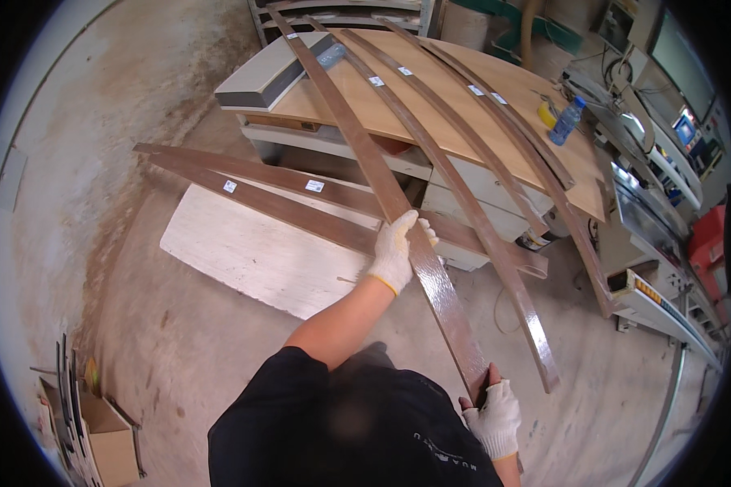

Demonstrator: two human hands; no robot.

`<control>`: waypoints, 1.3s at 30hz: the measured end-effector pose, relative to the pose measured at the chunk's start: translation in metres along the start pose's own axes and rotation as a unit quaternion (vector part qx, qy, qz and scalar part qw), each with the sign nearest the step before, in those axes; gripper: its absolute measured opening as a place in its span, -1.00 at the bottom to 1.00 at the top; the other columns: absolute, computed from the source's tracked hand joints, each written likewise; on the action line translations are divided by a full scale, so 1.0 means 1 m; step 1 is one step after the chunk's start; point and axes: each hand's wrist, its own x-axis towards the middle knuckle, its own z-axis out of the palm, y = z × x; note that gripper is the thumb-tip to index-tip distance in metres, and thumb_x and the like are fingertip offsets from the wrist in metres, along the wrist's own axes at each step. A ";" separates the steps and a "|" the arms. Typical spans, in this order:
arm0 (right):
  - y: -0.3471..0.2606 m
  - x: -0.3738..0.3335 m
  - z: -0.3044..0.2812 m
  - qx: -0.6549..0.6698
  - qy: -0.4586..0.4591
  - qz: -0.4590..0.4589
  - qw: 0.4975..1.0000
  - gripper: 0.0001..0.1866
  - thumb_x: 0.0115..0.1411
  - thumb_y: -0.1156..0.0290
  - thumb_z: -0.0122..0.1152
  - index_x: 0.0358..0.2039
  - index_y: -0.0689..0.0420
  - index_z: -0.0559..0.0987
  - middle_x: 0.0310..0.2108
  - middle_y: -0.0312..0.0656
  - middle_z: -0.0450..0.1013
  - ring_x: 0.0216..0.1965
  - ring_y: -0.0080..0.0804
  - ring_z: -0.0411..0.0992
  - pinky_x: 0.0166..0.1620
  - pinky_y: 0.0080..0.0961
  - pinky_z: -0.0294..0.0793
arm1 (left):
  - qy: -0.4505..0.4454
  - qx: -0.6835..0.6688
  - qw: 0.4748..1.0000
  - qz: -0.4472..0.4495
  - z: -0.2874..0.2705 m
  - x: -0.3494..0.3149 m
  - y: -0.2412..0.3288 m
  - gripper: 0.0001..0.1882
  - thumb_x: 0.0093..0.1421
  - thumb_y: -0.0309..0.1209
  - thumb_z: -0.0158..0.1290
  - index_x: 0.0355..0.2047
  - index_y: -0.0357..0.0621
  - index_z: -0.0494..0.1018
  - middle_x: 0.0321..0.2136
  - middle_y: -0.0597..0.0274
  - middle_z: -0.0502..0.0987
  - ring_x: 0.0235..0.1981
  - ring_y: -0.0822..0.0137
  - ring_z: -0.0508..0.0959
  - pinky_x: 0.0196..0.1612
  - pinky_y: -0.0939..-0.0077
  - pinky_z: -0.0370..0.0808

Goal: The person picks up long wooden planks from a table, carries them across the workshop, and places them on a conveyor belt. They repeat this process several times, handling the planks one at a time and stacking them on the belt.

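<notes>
A long brown wooden strip (353, 126) with a glossy face slants from the far left of the table down toward my body. My left hand (395, 250), in a white knit glove, is closed around its middle. At the near end my right hand (494, 418), in a glove with bare fingertips, grips the strip's end between thumb and fingers. To the right, several similar brown strips (447, 166) with small white labels lie across the table and jut past its near edge. Two more labelled strips (276, 213) rest lower down, beside my left hand.
The wooden tabletop (495, 122) carries a grey-white block (272, 71) at the left and a water bottle (568, 122) with yellow tape (547, 114) at the right. A white board (244, 260) lies under the lower strips. A cardboard box (110, 442) stands lower left; machinery (666, 211) lines the right.
</notes>
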 end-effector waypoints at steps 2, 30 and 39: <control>0.007 -0.001 -0.009 -0.007 0.009 0.008 1.000 0.00 -0.08 0.25 0.69 0.39 0.18 0.43 -0.10 0.03 0.57 -0.12 0.13 0.60 -0.09 -0.05 0.62 | -0.012 0.007 1.000 0.008 0.005 -0.005 -0.009 -0.81 0.40 -0.33 0.22 -0.11 -0.13 0.49 -0.31 0.11 0.62 -0.28 0.09 0.67 -0.13 0.07 0.69; 0.188 -0.029 -0.075 -0.116 0.222 0.027 0.968 -0.12 -0.15 0.39 0.68 0.25 0.12 0.52 0.03 0.01 0.54 -0.01 0.06 0.53 0.07 -0.10 0.55 | -0.041 -0.029 0.993 0.106 0.063 0.155 -0.016 -0.74 0.47 -0.26 0.12 -0.12 -0.25 0.46 -0.28 -0.03 0.62 -0.23 0.00 0.68 -0.02 0.05 0.73; 0.208 -0.040 -0.055 -0.076 0.201 0.061 0.975 -0.25 -0.01 0.42 0.57 0.25 0.13 0.52 0.06 0.02 0.54 0.04 0.10 0.52 0.11 -0.05 0.53 | -0.059 -0.051 0.992 0.095 0.062 0.139 -0.018 -0.76 0.47 -0.25 0.09 -0.19 -0.19 0.50 -0.38 0.10 0.62 -0.34 0.04 0.67 -0.15 0.03 0.68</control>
